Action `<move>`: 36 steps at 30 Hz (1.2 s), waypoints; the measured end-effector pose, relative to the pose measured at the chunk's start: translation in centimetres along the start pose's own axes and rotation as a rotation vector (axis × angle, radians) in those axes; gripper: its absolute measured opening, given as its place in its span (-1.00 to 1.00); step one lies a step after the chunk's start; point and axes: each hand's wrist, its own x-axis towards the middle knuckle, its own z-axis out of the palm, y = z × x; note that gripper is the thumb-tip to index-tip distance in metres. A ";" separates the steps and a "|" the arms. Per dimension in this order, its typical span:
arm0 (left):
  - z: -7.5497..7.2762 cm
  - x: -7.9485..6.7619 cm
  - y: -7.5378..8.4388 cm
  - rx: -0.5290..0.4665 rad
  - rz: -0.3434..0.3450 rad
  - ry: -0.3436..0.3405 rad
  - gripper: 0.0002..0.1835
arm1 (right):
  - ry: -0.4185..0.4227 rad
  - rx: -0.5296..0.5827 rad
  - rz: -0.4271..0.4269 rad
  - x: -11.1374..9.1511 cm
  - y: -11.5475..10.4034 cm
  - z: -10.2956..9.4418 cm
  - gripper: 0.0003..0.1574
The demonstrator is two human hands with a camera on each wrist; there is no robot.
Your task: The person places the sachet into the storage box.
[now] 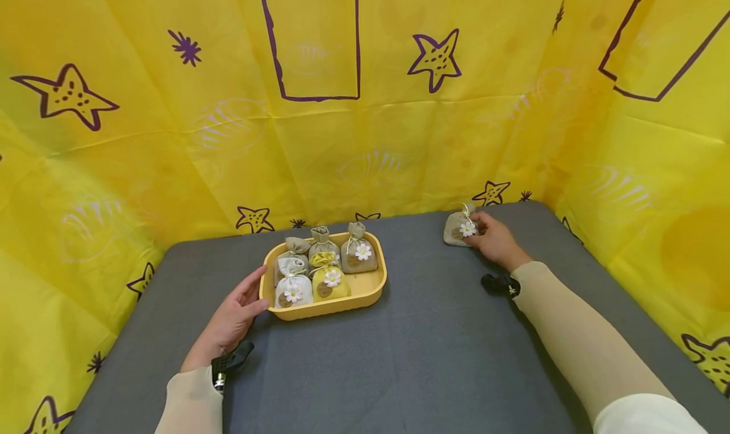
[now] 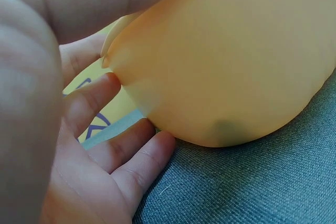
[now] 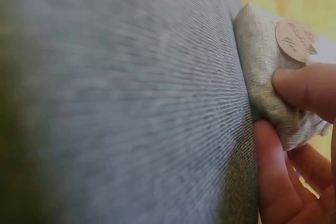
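At the back right, my right hand (image 1: 497, 239) pinches a beige drawstring sachet (image 1: 454, 229) with a white flower on it. In the right wrist view the thumb presses its cloth near a round paper tag (image 3: 295, 40), and the other fingers are at its lower edge. My left hand (image 1: 235, 315) holds the left end of a yellow tray (image 1: 342, 305), thumb near the front corner and fingers spread along the end wall. Inside the tray stand several sachets: a white one (image 1: 293, 289), a yellow one (image 1: 331, 284) and brownish ones, including one at the right (image 1: 358, 256).
Grey cloth covers the table (image 1: 410, 358). A yellow curtain (image 1: 365, 142) printed with starfish rises behind the table and at both sides. Black straps with cameras sit at both wrists, below beige sleeves (image 1: 576, 332).
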 end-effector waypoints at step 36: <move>0.0 -0.1 0.1 -0.002 0.006 -0.003 -0.22 | -0.138 0.454 -0.116 -7.5 -9.0 2.9 -0.78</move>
